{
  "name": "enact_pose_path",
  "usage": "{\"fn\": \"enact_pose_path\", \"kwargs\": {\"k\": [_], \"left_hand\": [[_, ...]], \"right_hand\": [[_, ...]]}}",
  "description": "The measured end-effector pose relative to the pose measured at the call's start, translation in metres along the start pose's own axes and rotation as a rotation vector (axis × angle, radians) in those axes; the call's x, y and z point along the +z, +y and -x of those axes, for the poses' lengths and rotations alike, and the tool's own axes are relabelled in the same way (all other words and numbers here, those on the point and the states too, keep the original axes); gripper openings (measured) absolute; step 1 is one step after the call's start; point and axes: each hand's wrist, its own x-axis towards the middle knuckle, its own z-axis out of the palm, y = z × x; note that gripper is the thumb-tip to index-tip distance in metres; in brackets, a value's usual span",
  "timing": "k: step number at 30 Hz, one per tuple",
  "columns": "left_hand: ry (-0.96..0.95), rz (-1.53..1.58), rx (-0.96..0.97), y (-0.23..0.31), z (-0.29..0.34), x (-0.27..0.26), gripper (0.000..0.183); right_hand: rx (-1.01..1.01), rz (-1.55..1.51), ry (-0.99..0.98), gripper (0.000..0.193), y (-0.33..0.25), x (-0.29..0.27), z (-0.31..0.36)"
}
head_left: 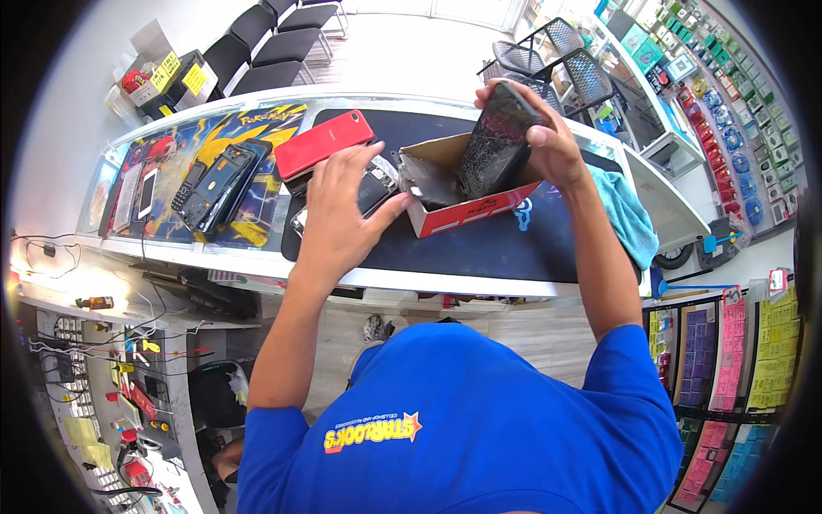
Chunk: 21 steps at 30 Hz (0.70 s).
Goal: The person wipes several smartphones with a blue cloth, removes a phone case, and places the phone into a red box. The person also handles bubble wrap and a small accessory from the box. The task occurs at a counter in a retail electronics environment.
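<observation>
My right hand [556, 141] grips a black smartphone [495, 146] with a badly cracked screen, holding it tilted over a red-and-white cardboard box [467, 220]. The phone's lower end reaches into the open box, where another dark flat piece [438, 190] lies. Fingers spread, my left hand [342, 210] hovers over a stripped phone [374, 188] just left of the box; whether it touches it I cannot tell. A red phone [324, 143] lies beyond that hand on top of other phones, partly hidden by my fingers.
On the counter's left, a stack of dark phones [221, 188] and a white phone [148, 193] rest on a colourful mat. A teal cloth [621, 214] hangs over the right end. Black chairs [257, 51] stand beyond; a cluttered workbench [128, 385] is at lower left.
</observation>
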Motion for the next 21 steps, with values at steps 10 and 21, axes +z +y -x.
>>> {"fn": "enact_pose_path", "kwargs": {"k": [10, 21], "left_hand": [[-0.066, 0.246, 0.138, 0.041, -0.049, 0.022, 0.092], [-0.231, 0.163, 0.14, 0.083, -0.121, 0.059, 0.109]], "right_hand": [[-0.016, -0.246, 0.038, 0.1, 0.002, -0.024, 0.007], [-0.178, -0.295, 0.045, 0.099, -0.019, -0.015, -0.009]]}}
